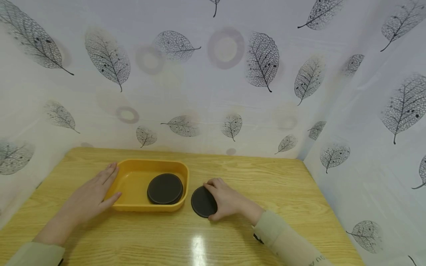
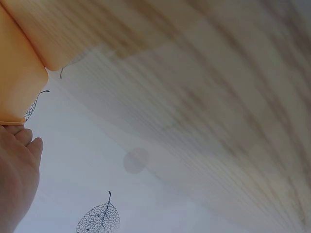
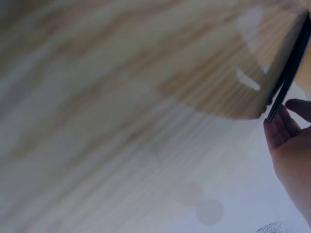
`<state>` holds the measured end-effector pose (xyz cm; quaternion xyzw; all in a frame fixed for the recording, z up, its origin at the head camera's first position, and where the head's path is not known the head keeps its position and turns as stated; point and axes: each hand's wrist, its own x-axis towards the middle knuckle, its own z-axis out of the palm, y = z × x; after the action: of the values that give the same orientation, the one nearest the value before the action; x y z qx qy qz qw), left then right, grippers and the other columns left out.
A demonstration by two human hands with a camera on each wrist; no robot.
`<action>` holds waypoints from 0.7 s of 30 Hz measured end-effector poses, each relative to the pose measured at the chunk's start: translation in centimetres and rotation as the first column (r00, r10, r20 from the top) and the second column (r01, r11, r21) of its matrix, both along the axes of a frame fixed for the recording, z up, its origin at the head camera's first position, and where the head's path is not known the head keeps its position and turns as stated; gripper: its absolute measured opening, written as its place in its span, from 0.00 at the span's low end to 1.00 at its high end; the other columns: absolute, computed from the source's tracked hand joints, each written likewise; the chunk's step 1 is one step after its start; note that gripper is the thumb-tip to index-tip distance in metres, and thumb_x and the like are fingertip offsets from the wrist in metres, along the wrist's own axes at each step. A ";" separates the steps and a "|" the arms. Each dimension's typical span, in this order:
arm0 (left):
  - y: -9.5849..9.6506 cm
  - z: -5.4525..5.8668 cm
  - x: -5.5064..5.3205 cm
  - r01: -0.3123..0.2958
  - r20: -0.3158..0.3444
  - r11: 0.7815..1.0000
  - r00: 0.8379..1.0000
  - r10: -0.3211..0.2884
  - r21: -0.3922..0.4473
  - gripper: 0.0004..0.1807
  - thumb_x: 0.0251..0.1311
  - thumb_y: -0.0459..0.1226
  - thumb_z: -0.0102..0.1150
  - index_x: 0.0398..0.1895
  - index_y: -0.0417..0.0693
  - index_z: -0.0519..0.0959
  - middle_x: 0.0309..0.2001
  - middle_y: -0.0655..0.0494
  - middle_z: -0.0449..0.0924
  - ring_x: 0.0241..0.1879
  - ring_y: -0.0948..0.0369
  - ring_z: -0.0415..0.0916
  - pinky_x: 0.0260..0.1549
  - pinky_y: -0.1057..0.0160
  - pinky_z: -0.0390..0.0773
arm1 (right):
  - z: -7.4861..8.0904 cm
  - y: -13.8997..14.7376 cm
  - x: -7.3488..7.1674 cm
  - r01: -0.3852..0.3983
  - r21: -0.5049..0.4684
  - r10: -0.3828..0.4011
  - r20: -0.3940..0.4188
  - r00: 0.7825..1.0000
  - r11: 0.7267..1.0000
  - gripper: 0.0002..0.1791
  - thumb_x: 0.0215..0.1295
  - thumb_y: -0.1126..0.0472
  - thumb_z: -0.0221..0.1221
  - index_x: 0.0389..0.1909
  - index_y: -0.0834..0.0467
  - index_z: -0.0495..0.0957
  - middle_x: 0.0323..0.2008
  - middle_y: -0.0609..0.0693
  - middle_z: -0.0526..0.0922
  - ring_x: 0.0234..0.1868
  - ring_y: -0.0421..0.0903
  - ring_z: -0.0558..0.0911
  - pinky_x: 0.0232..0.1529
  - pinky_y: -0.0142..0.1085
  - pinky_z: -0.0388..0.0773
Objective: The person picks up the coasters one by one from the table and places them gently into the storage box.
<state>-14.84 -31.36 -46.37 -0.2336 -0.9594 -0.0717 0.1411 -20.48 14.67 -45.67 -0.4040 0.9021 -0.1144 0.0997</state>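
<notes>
My right hand [image 1: 226, 199] grips a round black coaster [image 1: 201, 202] by its right edge, thumb at the near side and fingers at the far side. In the right wrist view this coaster [image 3: 290, 70] appears edge-on, pinched at the fingertips. To its left is a yellow rectangular tray [image 1: 146, 207], with more round black coasters [image 1: 165, 188] stacked in its right half; how many is hidden. My left hand [image 1: 88, 197] rests along the tray's left side with fingers straight and the thumb over the near left rim. The left wrist view shows those fingers touching the tray's edge.
The tray and coasters are on a wood-grain table [image 1: 159, 236]. A white leaf-print curtain [image 1: 206, 92] stands behind the table's back edge and along its right side.
</notes>
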 end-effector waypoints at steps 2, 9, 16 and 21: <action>0.0 0.0 0.0 -0.001 0.001 1.000 1.000 0.001 -0.001 0.47 0.77 0.51 0.56 0.82 0.27 0.52 0.85 0.34 0.46 0.86 0.44 0.45 0.77 0.78 0.19 | 0.0 0.2 -0.1 0.009 -0.014 -0.009 0.002 1.000 1.000 0.63 0.49 0.43 0.79 0.80 0.67 0.60 0.72 0.62 0.67 0.70 0.55 0.71 0.69 0.48 0.81; 0.1 0.1 0.0 0.002 0.000 1.000 1.000 -0.002 0.000 0.47 0.76 0.51 0.56 0.82 0.27 0.52 0.84 0.32 0.48 0.86 0.44 0.44 0.77 0.78 0.18 | 0.9 1.0 -0.3 0.078 -0.077 -0.074 0.053 0.996 0.994 0.64 0.46 0.44 0.79 0.81 0.67 0.59 0.73 0.63 0.64 0.71 0.56 0.70 0.69 0.51 0.79; 0.1 0.0 -0.1 -0.001 0.008 1.000 1.000 0.001 0.000 0.47 0.77 0.52 0.55 0.82 0.26 0.52 0.84 0.31 0.48 0.86 0.43 0.45 0.76 0.78 0.18 | 3.9 0.6 -1.6 0.038 -0.154 -0.045 -0.044 0.998 0.987 0.62 0.44 0.48 0.79 0.78 0.69 0.62 0.71 0.66 0.66 0.68 0.59 0.70 0.65 0.55 0.81; 0.1 -0.1 -0.1 0.001 0.004 1.000 1.000 -0.001 0.003 0.47 0.76 0.51 0.57 0.82 0.27 0.53 0.84 0.32 0.47 0.86 0.44 0.44 0.76 0.79 0.18 | 6.0 -1.5 -2.6 0.004 -0.179 -0.021 -0.091 0.996 0.984 0.61 0.43 0.49 0.80 0.78 0.67 0.64 0.71 0.66 0.67 0.70 0.61 0.69 0.68 0.56 0.79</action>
<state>-14.95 -31.30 -46.43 -0.2337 -0.9594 -0.0736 0.1395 -23.10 13.22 -39.67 -0.4106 0.8943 -0.1767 0.0203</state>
